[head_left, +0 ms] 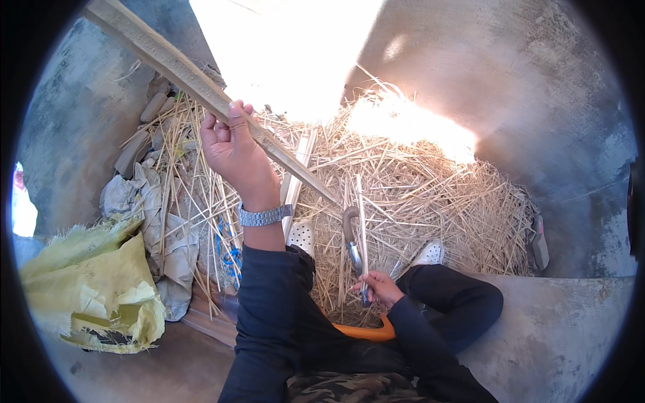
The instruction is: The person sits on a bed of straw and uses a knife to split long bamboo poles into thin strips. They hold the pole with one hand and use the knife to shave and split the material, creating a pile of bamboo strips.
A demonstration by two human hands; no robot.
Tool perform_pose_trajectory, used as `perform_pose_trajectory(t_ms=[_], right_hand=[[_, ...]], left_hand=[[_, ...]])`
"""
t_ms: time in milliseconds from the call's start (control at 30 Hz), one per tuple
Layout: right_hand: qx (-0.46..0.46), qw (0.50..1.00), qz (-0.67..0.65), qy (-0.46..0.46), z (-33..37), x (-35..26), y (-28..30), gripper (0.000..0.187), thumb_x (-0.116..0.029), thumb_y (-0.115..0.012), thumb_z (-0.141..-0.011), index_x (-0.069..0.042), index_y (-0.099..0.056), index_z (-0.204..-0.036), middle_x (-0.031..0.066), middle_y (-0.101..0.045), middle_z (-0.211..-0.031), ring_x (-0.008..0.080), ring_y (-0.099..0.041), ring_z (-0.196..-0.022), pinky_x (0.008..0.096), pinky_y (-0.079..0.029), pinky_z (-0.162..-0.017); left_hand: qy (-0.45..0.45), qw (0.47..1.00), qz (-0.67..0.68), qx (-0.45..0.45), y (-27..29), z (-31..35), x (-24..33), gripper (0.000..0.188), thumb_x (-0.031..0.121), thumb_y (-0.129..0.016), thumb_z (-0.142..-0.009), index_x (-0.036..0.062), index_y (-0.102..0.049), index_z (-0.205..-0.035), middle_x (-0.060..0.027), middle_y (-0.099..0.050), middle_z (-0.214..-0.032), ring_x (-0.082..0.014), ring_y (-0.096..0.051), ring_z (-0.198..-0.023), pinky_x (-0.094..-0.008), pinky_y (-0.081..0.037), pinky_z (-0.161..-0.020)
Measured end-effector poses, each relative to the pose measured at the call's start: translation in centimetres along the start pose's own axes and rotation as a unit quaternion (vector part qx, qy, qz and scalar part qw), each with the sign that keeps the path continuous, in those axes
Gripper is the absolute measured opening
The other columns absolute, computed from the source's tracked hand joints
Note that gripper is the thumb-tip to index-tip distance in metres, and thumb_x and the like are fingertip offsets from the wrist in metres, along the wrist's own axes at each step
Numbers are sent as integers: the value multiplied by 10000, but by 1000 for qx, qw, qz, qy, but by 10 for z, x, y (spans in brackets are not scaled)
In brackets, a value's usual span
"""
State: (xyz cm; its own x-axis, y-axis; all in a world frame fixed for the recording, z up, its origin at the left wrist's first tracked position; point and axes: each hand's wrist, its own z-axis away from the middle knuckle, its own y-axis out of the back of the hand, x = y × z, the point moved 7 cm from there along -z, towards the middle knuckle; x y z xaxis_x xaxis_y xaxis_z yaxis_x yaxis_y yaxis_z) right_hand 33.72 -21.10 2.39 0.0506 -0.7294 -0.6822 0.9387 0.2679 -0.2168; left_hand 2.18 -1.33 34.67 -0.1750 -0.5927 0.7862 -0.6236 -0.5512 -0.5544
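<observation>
Head view: long split pole [168,64] slanting from beyond the straw heap's [430,181] far left down to its middle.
Left hand [235,151]: clamped on the pole, over the heap's left part.
Right hand [381,290]: apart from the left, at the heap's near edge, closed on a slim pale strip [361,215]; whether also on the hooked tool [349,228], cannot tell.
Pole handling: best gripped firmly, lower end steadied against the heap, fingers clear of splintery edges.

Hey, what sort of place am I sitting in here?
Probably a small shed or walled work corner, though I can't be certain. The plain, stained walls, the heap of straw-like scraps on the ground and the torn yellow sack suggest it.
</observation>
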Motion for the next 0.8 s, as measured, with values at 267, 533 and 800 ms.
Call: perform_pose_trajectory(t_ms=[267,533,800], right_hand=[[311,892,-274,178,66,-136,191,248,-282,-521,-973,-68,-544,-1095,93,-668,-997,107,-573,-554,226,-441,-479],[180,967,117,137,-91,-105,91,309,-133,-607,-837,-50,-574,-1133,94,-657,-868,186,-645,-648,291,-506,-511],[59,454,875,160,-235,-69,-14,320,-232,-541,-891,-239,-624,-1200,26,-573,-1250,268,-425,-1293,543,-153,-1134]], left_hand=[[-30,999,10,9,0,7,9,297,122,-595,-941,-2,-459,-1174,-106,-615,-1014,-151,-614,-923,-276,-524,-797],[-21,1000,3,-4,-9,13,6,327,133,-593,-944,-6,-444,-1200,-102,-616,-1007,-148,-611,-926,-276,-528,-786],[6,999,-15,-34,-25,8,-4,298,131,-589,-942,41,-436,-1182,-124,-608,-1061,-191,-619,-970,-363,-549,-833]])
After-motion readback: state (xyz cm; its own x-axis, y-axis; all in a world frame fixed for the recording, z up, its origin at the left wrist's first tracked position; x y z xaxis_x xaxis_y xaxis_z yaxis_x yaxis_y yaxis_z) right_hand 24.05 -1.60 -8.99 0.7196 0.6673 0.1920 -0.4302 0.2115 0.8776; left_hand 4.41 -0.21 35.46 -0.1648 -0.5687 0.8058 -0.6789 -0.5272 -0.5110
